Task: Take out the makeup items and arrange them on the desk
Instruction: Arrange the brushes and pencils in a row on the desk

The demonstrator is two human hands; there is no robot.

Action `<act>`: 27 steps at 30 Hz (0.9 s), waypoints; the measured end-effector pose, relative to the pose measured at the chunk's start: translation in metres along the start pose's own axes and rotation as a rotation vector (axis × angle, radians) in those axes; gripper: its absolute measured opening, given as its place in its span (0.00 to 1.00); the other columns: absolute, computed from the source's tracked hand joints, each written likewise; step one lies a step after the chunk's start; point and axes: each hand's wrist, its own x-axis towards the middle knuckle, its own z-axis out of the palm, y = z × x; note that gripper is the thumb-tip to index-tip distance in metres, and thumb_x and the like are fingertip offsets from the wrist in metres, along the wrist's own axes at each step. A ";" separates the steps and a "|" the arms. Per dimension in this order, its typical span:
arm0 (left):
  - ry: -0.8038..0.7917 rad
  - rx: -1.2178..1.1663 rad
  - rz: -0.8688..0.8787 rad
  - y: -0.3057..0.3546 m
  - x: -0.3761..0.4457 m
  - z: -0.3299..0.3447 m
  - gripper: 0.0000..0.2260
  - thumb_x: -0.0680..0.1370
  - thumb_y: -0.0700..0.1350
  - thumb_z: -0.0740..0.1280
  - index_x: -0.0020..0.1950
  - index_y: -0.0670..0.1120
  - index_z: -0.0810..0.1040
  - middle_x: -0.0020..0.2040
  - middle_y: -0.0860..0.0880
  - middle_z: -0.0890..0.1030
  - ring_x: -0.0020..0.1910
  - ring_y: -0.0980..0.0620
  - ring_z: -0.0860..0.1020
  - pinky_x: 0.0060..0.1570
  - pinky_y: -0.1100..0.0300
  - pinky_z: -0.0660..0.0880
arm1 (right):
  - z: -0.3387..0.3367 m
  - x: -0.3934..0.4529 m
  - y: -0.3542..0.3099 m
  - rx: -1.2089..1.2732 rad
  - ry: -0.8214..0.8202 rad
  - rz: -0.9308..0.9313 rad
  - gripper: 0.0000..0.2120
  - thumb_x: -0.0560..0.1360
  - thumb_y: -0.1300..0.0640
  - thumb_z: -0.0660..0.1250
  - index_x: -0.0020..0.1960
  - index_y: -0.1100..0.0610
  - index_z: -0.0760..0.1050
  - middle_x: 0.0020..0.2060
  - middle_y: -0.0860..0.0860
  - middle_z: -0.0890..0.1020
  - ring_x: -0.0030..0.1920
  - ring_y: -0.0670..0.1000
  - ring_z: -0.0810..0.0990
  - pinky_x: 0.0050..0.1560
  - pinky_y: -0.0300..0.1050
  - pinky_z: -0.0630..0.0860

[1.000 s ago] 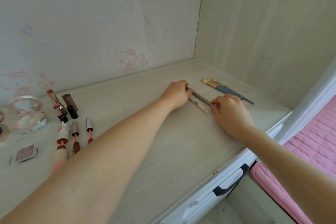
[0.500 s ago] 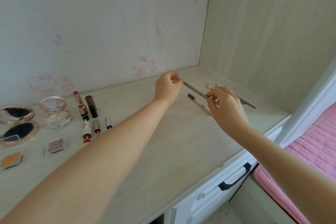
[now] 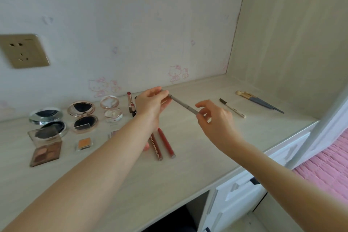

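Both hands hold a thin grey makeup pencil in the air above the desk. My left hand pinches its far end and my right hand pinches its near end. A white pencil with a dark tip lies on the desk to the right, with several brushes beyond it. Open compacts, eyeshadow palettes, lipsticks and lip liners lie arranged at the left, partly hidden by my left forearm.
A gold wall socket sits on the wall at the left. White drawers are under the desk's right side, and a pink bed cover lies at the far right. A side panel closes the desk's right end.
Both hands lifted the grey pencil off the desk beside the white pencil and carried it left, toward the arranged items. The camera turned left, bringing the socket and more compacts into view.
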 end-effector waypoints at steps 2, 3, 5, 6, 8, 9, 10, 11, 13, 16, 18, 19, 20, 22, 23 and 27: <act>0.020 -0.044 -0.021 0.011 -0.006 -0.020 0.05 0.73 0.30 0.70 0.46 0.37 0.78 0.41 0.43 0.80 0.37 0.51 0.82 0.42 0.60 0.82 | 0.011 -0.007 -0.017 0.018 -0.039 0.000 0.10 0.76 0.59 0.65 0.55 0.50 0.76 0.41 0.41 0.79 0.40 0.38 0.76 0.36 0.25 0.70; 0.033 -0.059 -0.031 0.016 -0.010 -0.029 0.04 0.74 0.30 0.69 0.44 0.37 0.78 0.39 0.44 0.80 0.34 0.53 0.82 0.41 0.61 0.82 | 0.016 -0.011 -0.025 0.023 -0.059 -0.005 0.09 0.75 0.59 0.65 0.54 0.50 0.77 0.41 0.41 0.79 0.40 0.39 0.76 0.35 0.26 0.70; 0.061 -0.084 -0.047 0.024 -0.015 -0.049 0.04 0.74 0.31 0.69 0.42 0.38 0.77 0.37 0.45 0.80 0.32 0.55 0.81 0.39 0.62 0.81 | 0.025 -0.019 -0.039 0.028 -0.101 -0.016 0.08 0.75 0.58 0.66 0.53 0.50 0.78 0.41 0.40 0.79 0.40 0.39 0.77 0.35 0.26 0.69; 0.069 -0.092 -0.050 0.028 -0.018 -0.058 0.04 0.74 0.32 0.69 0.42 0.38 0.77 0.37 0.45 0.80 0.34 0.54 0.81 0.40 0.62 0.81 | 0.030 -0.022 -0.046 0.035 -0.124 -0.019 0.07 0.75 0.57 0.66 0.52 0.49 0.78 0.41 0.39 0.80 0.41 0.40 0.77 0.35 0.26 0.70; 0.064 -0.092 -0.046 0.034 -0.022 -0.078 0.04 0.75 0.33 0.69 0.42 0.40 0.77 0.37 0.45 0.82 0.38 0.52 0.82 0.42 0.62 0.81 | 0.038 -0.029 -0.059 0.055 -0.173 -0.020 0.06 0.76 0.53 0.66 0.52 0.49 0.78 0.42 0.40 0.81 0.42 0.40 0.78 0.37 0.28 0.72; 0.058 -0.090 -0.043 0.037 -0.025 -0.088 0.03 0.75 0.34 0.69 0.43 0.41 0.77 0.36 0.47 0.82 0.38 0.52 0.83 0.42 0.61 0.81 | 0.042 -0.032 -0.065 0.069 -0.194 -0.022 0.06 0.76 0.53 0.66 0.53 0.49 0.79 0.41 0.40 0.81 0.42 0.40 0.78 0.38 0.30 0.73; 0.055 -0.090 -0.042 0.039 -0.027 -0.097 0.02 0.75 0.35 0.69 0.44 0.41 0.78 0.35 0.47 0.82 0.37 0.52 0.83 0.42 0.61 0.81 | 0.046 -0.036 -0.070 0.085 -0.214 -0.025 0.06 0.76 0.53 0.67 0.53 0.49 0.79 0.41 0.40 0.81 0.41 0.41 0.78 0.39 0.32 0.75; 0.057 -0.095 -0.038 0.040 -0.030 -0.105 0.02 0.75 0.36 0.69 0.45 0.41 0.78 0.36 0.48 0.82 0.38 0.52 0.83 0.42 0.60 0.81 | 0.050 -0.039 -0.075 0.097 -0.230 -0.030 0.06 0.76 0.53 0.68 0.53 0.49 0.79 0.39 0.39 0.80 0.40 0.41 0.78 0.39 0.34 0.76; 0.052 -0.105 -0.025 0.042 -0.034 -0.120 0.03 0.76 0.38 0.69 0.48 0.40 0.79 0.39 0.47 0.82 0.41 0.49 0.83 0.41 0.59 0.81 | 0.059 -0.045 -0.084 0.103 -0.251 -0.055 0.06 0.75 0.54 0.69 0.52 0.49 0.79 0.37 0.37 0.79 0.38 0.40 0.77 0.38 0.33 0.75; 0.018 -0.107 0.006 0.043 -0.042 -0.138 0.04 0.77 0.40 0.68 0.50 0.40 0.79 0.43 0.46 0.82 0.45 0.47 0.83 0.41 0.58 0.80 | 0.071 -0.051 -0.094 0.121 -0.281 -0.083 0.07 0.74 0.53 0.70 0.52 0.50 0.79 0.39 0.38 0.79 0.39 0.40 0.77 0.39 0.30 0.74; 0.005 -0.084 0.021 0.043 -0.048 -0.146 0.05 0.77 0.40 0.68 0.51 0.41 0.80 0.44 0.46 0.83 0.46 0.48 0.83 0.41 0.58 0.80 | 0.079 -0.053 -0.099 0.147 -0.286 -0.083 0.07 0.74 0.54 0.70 0.51 0.51 0.79 0.39 0.40 0.80 0.40 0.42 0.79 0.42 0.35 0.76; -0.002 -0.075 0.025 0.042 -0.051 -0.149 0.05 0.77 0.40 0.68 0.51 0.41 0.81 0.44 0.46 0.84 0.46 0.48 0.83 0.41 0.59 0.80 | 0.082 -0.054 -0.102 0.154 -0.284 -0.080 0.07 0.74 0.54 0.70 0.51 0.52 0.80 0.40 0.41 0.82 0.40 0.43 0.80 0.45 0.39 0.77; -0.011 -0.067 0.027 0.041 -0.054 -0.152 0.05 0.77 0.39 0.68 0.51 0.41 0.81 0.44 0.45 0.84 0.45 0.49 0.83 0.42 0.58 0.80 | 0.086 -0.055 -0.104 0.160 -0.280 -0.074 0.07 0.74 0.54 0.70 0.51 0.52 0.80 0.41 0.42 0.82 0.41 0.43 0.80 0.47 0.40 0.78; -0.027 -0.039 0.025 0.037 -0.061 -0.154 0.06 0.76 0.39 0.69 0.51 0.40 0.81 0.45 0.44 0.84 0.45 0.48 0.83 0.44 0.57 0.81 | 0.092 -0.057 -0.106 0.192 -0.274 -0.049 0.06 0.74 0.53 0.71 0.50 0.51 0.80 0.41 0.42 0.83 0.41 0.41 0.80 0.46 0.36 0.77; -0.032 -0.025 0.022 0.035 -0.064 -0.155 0.07 0.76 0.38 0.69 0.53 0.38 0.81 0.46 0.43 0.84 0.45 0.48 0.83 0.45 0.56 0.81 | 0.095 -0.057 -0.107 0.219 -0.275 -0.030 0.06 0.73 0.53 0.71 0.50 0.50 0.80 0.41 0.42 0.83 0.42 0.40 0.80 0.44 0.32 0.76; -0.041 0.015 0.028 0.031 -0.072 -0.158 0.11 0.77 0.38 0.69 0.57 0.36 0.80 0.46 0.41 0.82 0.48 0.44 0.82 0.45 0.55 0.80 | 0.106 -0.061 -0.113 0.337 -0.271 0.024 0.04 0.72 0.54 0.73 0.47 0.50 0.80 0.40 0.42 0.83 0.41 0.36 0.80 0.41 0.25 0.74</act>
